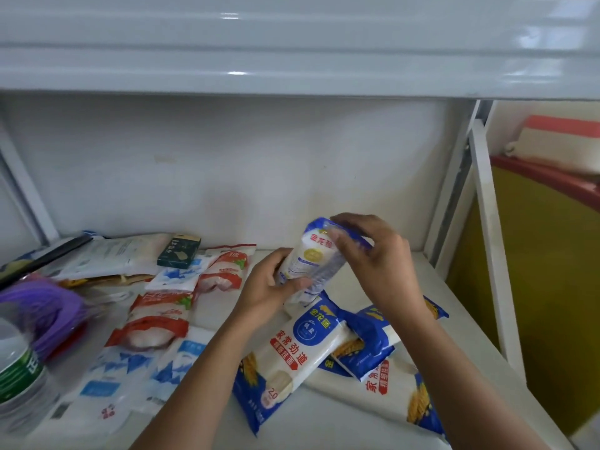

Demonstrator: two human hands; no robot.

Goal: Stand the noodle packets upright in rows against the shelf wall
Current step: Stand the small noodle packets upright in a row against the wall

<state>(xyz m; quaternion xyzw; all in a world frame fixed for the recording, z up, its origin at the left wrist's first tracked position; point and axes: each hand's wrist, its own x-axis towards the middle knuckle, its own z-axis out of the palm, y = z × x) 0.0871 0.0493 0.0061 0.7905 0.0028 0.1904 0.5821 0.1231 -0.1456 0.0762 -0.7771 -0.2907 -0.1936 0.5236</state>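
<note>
Blue-and-white plastic noodle packet (pixel 311 261) held between both hands above the white shelf (pixel 341 415).
Its long axis tilts seven to one o'clock; the left hand (pixel 271 285) grips its lower end, and the right hand (pixel 373 254) curls over the top. The white back wall (pixel 259 173) lies at twelve, nearer the right hand.

Light glints off a glossy pale-grey metal shelf (pixel 292 43) above a scuffed white back wall (pixel 243 164) and a white shelf board (pixel 461 306), beside a white upright post (pixel 490 238) and a mustard-yellow, red-rimmed panel (pixel 535 287) at right.
</note>
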